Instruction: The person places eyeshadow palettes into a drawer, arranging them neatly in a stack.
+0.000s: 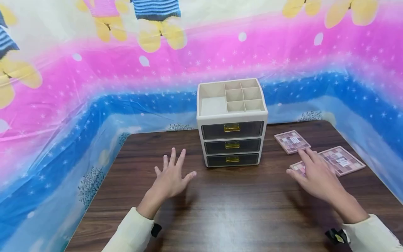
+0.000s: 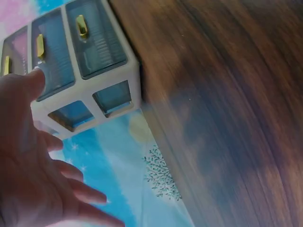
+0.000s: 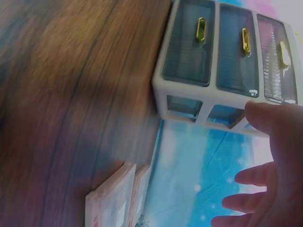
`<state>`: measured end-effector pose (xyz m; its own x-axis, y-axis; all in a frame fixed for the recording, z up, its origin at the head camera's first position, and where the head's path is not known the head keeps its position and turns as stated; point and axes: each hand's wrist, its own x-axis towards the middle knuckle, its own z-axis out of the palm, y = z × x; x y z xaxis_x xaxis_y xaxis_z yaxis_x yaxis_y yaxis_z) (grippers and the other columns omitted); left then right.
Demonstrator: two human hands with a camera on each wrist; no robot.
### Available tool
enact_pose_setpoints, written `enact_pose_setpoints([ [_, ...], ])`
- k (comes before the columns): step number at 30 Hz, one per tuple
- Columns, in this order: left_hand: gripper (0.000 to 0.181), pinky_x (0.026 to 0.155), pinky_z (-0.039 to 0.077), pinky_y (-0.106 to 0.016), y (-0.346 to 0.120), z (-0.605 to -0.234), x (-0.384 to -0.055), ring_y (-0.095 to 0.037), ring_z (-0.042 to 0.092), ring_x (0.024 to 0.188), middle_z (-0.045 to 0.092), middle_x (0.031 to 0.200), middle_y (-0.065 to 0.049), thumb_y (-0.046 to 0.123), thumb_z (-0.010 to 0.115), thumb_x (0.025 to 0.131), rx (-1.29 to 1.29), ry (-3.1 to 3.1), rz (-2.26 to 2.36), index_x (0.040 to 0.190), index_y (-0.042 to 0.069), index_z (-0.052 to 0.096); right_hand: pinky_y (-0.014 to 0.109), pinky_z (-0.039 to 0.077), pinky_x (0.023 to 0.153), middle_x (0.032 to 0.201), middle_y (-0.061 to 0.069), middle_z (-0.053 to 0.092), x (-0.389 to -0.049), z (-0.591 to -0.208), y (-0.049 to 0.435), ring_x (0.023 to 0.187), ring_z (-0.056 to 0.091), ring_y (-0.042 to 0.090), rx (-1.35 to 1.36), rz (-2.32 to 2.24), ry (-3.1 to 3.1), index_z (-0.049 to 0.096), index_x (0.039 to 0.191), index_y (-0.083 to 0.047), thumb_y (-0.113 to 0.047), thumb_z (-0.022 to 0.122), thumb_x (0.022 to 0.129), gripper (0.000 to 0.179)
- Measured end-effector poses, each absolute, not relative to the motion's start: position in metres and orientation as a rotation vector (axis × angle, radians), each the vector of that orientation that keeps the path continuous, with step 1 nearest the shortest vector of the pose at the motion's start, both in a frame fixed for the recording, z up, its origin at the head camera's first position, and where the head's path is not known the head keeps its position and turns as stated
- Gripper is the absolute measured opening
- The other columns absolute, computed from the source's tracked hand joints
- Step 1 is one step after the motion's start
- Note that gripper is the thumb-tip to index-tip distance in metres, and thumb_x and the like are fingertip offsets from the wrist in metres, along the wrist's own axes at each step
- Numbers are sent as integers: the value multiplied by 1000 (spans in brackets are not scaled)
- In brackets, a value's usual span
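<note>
Hovering released, the left hand [image 1: 170, 180] splays near drawers [image 1: 232, 142]; the right hand [image 1: 319, 176], also released, is by 3 palettes [image 1: 344, 161].

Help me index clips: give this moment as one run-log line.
left hand: spread, over table; right hand: empty, near palettes; organizer: drawers closed

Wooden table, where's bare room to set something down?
The tabletop is bare in front of the drawer unit, between left grip and right grip. Left of the unit is bare too. Crowded: right of the unit, where palettes lie partly behind the right grip.
</note>
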<state>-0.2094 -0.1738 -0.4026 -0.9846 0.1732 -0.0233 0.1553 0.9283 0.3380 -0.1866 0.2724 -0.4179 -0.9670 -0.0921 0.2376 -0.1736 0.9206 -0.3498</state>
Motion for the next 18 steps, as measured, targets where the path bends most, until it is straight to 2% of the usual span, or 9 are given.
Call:
enact_pose_setpoints([
  [4,83,116,24,-74,-174,-398,-214,-45,15,155,7,171,-19,52,56,101,308,3021,765,165,22,12,81,32,98,151,34,41,-189,-413,261,131,41,60,238,580,-2690,47,147,2,-37,71,94,71],
  [9,68,118,35,-58,-172,-392,-223,-39,37,148,36,162,-20,41,56,104,360,3099,1059,161,13,30,72,41,91,135,28,57,-194,-403,239,122,52,51,293,619,-2450,62,132,-2,-20,78,87,51],
  [13,59,111,45,-56,-165,-383,-229,-35,54,136,52,151,-17,40,58,104,315,3068,1394,156,19,41,65,45,86,122,23,65,-201,-396,219,114,59,43,355,640,-2299,68,126,-6,-14,80,83,46],
  [18,52,99,54,-53,-151,-373,-238,-33,64,124,59,144,-14,35,58,104,250,2884,1818,153,27,45,56,49,87,110,20,67,-212,-389,195,101,63,38,445,667,-2184,72,120,-4,-8,80,82,39],
])
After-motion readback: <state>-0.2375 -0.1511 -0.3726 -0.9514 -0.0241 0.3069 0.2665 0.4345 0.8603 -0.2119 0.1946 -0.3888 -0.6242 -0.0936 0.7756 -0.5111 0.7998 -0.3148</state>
